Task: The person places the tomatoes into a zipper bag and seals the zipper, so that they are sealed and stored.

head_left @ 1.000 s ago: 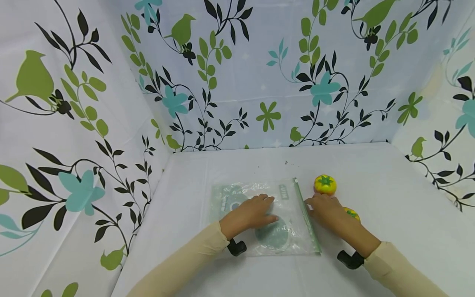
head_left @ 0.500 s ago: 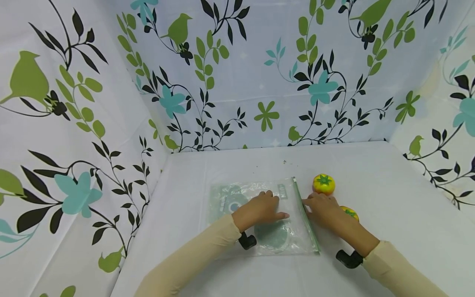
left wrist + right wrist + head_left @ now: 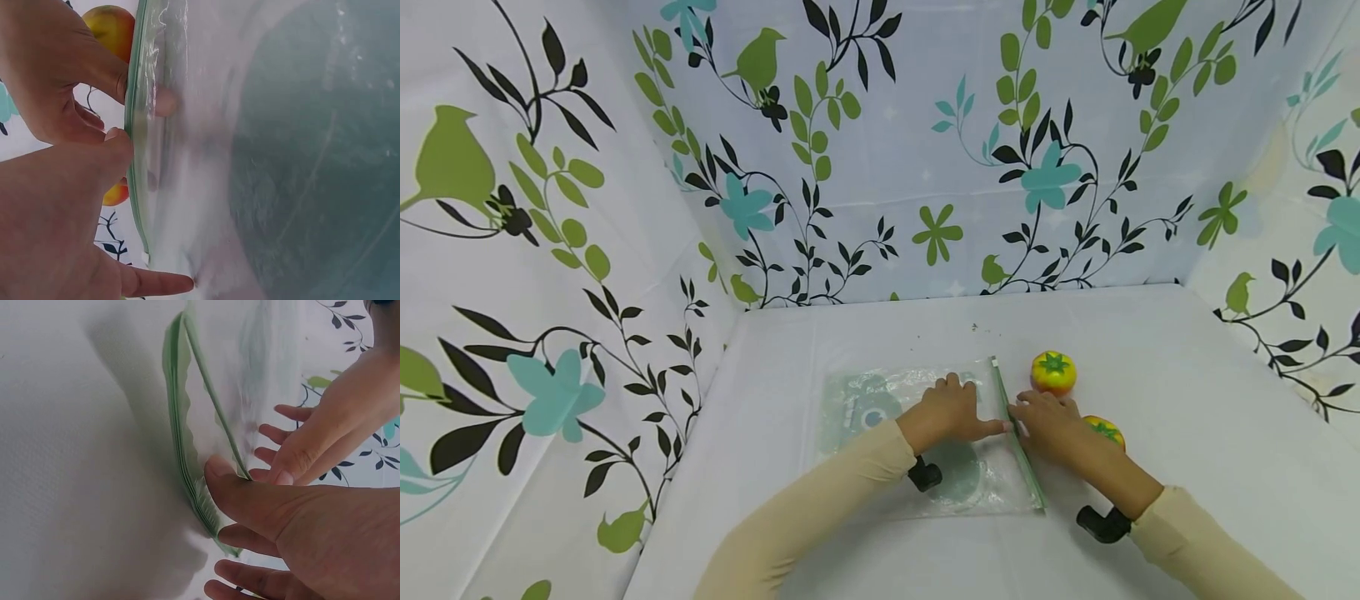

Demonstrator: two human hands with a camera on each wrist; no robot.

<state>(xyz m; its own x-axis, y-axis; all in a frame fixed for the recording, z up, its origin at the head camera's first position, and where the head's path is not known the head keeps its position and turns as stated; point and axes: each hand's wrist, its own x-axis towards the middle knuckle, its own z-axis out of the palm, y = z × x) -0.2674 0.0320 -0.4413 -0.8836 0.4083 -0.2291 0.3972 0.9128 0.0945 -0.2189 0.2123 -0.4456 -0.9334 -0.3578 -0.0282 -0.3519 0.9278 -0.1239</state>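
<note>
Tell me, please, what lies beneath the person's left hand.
Beneath the left hand lies a green-edged clear plastic bag, partly printed; the part that the hand covers cannot be seen.

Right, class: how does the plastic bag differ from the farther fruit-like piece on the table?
The bag is see-through, with pale green prints and a green edge strip; the fruit-like piece is opaque, yellow to orange-red with a green star-shaped top. The bag is broad and mostly flat, while the fruit-like piece is much smaller and rounded. Both are on the white table and have some green.
</note>
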